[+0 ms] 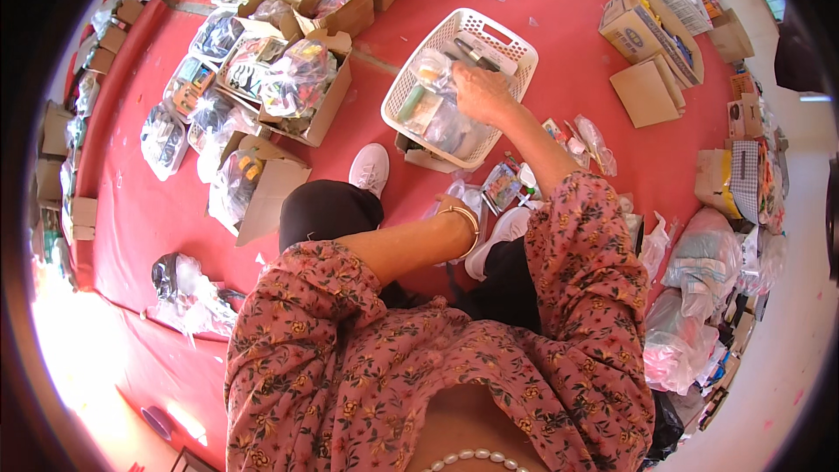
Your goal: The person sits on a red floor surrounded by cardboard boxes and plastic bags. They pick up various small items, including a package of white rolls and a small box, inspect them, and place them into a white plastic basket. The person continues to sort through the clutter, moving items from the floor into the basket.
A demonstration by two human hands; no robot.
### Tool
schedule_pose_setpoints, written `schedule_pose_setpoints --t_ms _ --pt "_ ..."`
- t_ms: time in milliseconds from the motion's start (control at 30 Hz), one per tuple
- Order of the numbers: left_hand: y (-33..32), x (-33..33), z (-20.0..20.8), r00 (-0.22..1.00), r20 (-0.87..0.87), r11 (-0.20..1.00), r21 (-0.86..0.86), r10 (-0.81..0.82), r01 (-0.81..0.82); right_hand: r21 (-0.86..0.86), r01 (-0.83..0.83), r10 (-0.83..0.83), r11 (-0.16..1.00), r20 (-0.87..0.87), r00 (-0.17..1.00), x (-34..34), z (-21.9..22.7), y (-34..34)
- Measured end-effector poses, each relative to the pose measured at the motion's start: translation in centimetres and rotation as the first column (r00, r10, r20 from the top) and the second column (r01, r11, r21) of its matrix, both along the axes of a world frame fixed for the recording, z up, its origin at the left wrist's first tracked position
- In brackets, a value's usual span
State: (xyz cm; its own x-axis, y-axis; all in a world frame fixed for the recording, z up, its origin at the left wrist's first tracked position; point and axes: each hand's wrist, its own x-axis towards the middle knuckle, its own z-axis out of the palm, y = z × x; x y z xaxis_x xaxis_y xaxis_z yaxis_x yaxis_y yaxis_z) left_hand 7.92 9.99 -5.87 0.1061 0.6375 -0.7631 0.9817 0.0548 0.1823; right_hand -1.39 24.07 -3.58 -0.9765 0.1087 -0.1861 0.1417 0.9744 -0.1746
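While the right hand [483,94] reaches down into a white basket [523,57], its fingers bend close to a clear packet [431,67]. The packet is inside the basket, near its left side, and the fingers are right beside it. Whether this grip is pinching the packet cannot be told. A dark, slim thing [476,54] lies just past the fingers. A green thing [409,103] lies by the left wall of the basket, and soft clear bags [447,127] lie at the near end. A bit of brown cardboard [426,156] shows under the basket's near edge.

The left hand [453,212] is lower down, between the 2 white shoes [370,168]. It is close to some clear plastic [468,197]. Most of its fingers are hard to see, so the state of that grip cannot be told. Shiny bangles [473,220] go around its wrist.

Small packs [502,188] lie on the red floor [559,44], near the basket. Many brown boxes [328,109] full of bags stand on the left. On the right are an open box [634,31] and big clear bags [703,249].
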Motion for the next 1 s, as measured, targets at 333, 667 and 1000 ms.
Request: schedule_pose_setpoints --t_ms 333,667,1000 --pt "-0.1 -0.2 0.8 0.999 -0.012 0.999 -0.034 -0.03 0.03 -0.067 -0.003 -0.001 0.998 -0.061 0.998 1.3 -2.8 -1.7" --pt "0.9 0.0 0.8 0.995 0.047 0.987 -0.135 0.09 -0.083 -0.161 0.125 -0.11 0.979 0.095 0.989 1.4 -7.4 -1.3" --pt "0.5 -1.7 1.1 1.0 -0.012 0.998 -0.055 -0.026 0.026 -0.463 0.04 -0.089 0.886 -0.085 0.992 1.4 -7.1 5.2"
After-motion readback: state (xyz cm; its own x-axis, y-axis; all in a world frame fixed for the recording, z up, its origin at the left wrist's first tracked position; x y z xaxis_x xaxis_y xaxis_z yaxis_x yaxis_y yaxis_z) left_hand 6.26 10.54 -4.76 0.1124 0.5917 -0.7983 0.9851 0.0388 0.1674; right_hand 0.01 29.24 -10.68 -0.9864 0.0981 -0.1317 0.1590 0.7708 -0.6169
